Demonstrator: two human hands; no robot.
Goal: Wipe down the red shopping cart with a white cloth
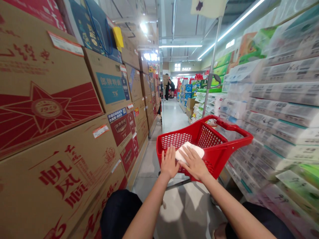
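A red plastic shopping cart (219,156) stands in the aisle in front of me, its handle towards the right. My left hand (170,162) lies flat with fingers stretched out over the near side of the basket. Beside it, my right hand (194,163) is spread over a folded white cloth (198,149), pressing it against the cart. The cloth sticks out past the fingertips and is partly hidden under the right hand. Both thumbs come close together near the cloth's lower edge.
Stacked cardboard boxes (45,106) wall the left side. Packs of paper tissue (279,96) are piled along the right, close to the cart. A thin metal pole (211,66) rises behind the cart. Farther down the aisle a person (171,87) bends forward.
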